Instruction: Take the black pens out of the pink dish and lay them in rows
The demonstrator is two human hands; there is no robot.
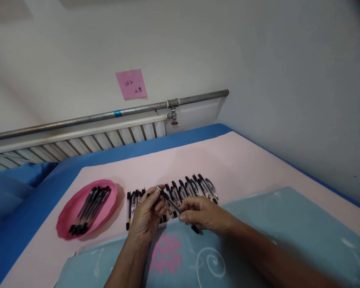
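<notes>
A pen with a clear barrel and black ends slants between my two hands, its silver end up to the left. My right hand pinches the barrel between thumb and fingers. Closed around the upper end is my left hand, fingertips by the silver piece; whether it grips a separate small part there is hidden. Behind both hands, a row of pen parts, with black caps and clear pieces, lies on the pink sheet. More pen parts lie left of my left hand, partly covered by it.
On the left, a pink scalloped plate holds several black-capped pens. A light blue patterned cloth covers the near side of the pink tabletop. A radiator and metal pipe run along the wall behind.
</notes>
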